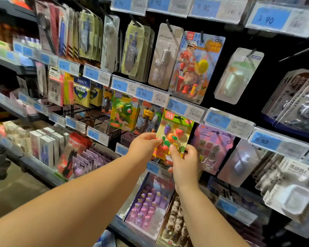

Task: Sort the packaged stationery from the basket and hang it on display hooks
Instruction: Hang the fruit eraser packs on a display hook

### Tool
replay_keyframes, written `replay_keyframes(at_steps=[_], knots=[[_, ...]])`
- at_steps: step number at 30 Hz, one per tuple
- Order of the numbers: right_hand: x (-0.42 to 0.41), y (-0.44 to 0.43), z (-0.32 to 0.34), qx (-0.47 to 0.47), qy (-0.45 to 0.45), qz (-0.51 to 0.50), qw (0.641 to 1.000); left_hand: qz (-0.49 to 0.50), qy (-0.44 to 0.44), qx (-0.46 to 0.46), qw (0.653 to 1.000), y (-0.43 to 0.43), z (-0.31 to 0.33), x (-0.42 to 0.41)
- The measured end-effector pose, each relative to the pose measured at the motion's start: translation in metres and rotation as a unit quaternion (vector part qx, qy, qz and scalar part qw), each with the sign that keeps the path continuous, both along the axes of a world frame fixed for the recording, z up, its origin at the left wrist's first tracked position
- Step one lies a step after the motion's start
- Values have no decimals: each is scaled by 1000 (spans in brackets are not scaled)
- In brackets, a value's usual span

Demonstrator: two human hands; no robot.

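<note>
A fruit eraser pack (174, 130), with a yellow-green card and small grape, strawberry and orange shapes, is held up against the display wall. My left hand (143, 146) pinches its left edge and my right hand (183, 162) pinches its bottom right corner. The pack's top sits at a black hook (179, 118) just under a 3.90 price tag (177, 106). Whether the hook passes through the pack's hole is unclear. The basket is out of view.
Neighbouring hooks carry a green eraser pack (124, 113) to the left and a purple Kuromi pack (211, 147) to the right. A firefighter eraser pack (194, 66) hangs above. Boxes of purple items (148, 204) stand on the shelf below my arms.
</note>
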State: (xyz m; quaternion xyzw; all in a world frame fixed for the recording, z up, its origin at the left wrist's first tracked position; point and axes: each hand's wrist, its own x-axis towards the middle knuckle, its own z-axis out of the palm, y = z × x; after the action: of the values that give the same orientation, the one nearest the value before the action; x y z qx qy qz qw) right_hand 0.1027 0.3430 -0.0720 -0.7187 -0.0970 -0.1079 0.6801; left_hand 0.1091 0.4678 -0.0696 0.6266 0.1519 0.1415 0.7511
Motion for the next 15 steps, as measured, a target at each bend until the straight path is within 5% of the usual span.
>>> replay_keyframes(at_steps=[9, 15], knots=[[22, -8, -1, -38, 41, -100, 993, 105, 53, 211, 970, 0, 6, 15], [22, -19, -6, -135, 16, -100, 986, 117, 33, 230, 966, 1, 0, 2]])
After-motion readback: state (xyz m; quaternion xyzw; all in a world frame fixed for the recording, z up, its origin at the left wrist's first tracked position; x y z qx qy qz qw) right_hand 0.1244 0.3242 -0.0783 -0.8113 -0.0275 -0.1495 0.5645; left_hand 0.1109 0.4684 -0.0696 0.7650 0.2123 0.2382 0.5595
